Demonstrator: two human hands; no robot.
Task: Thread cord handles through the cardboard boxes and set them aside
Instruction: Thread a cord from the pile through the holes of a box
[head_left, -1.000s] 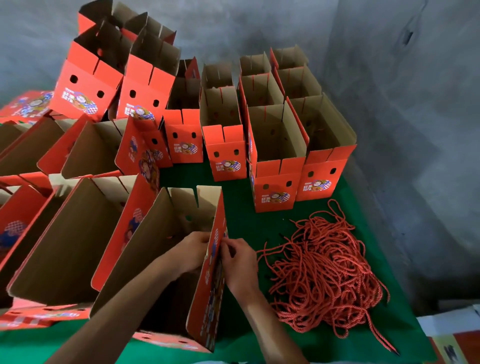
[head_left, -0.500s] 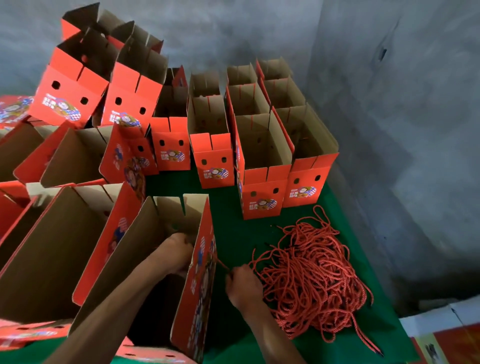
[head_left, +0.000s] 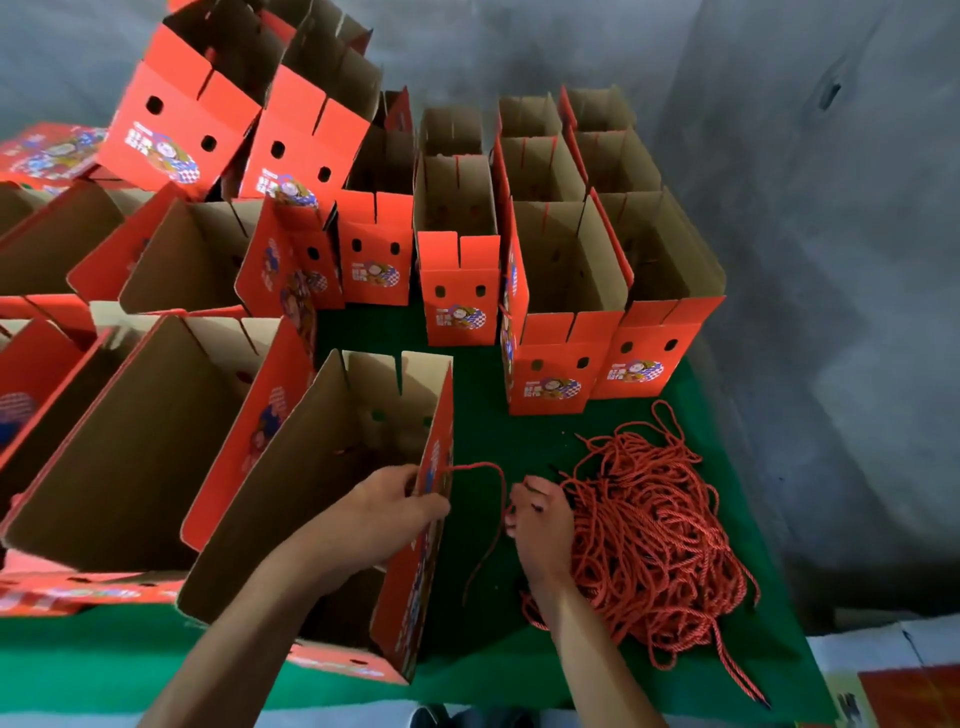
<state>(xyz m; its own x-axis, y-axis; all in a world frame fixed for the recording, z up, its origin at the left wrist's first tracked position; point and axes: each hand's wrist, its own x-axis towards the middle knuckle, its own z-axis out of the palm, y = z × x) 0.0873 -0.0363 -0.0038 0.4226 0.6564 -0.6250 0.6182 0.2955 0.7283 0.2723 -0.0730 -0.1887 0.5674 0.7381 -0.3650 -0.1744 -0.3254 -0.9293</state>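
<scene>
An open red cardboard box (head_left: 322, 499) stands tilted on the green table (head_left: 478, 431) in front of me. My left hand (head_left: 387, 512) grips its right wall near the top, fingers curled over the edge. One red cord (head_left: 496, 499) comes out of that wall, loops over and hangs down to the table. My right hand (head_left: 537, 525) rests on the left edge of a tangled pile of red cords (head_left: 654, 540), fingers curled into the strands.
Many open red boxes stand in rows at the back (head_left: 561, 322) and lie stacked at the left (head_left: 156, 405). A grey wall (head_left: 805, 260) closes off the back and right. A printed sheet (head_left: 893, 691) lies at the lower right.
My right hand left the box wall and moved right to the cord pile. A cord now loops out of the box's side. My left hand shifted up onto the wall's edge.
</scene>
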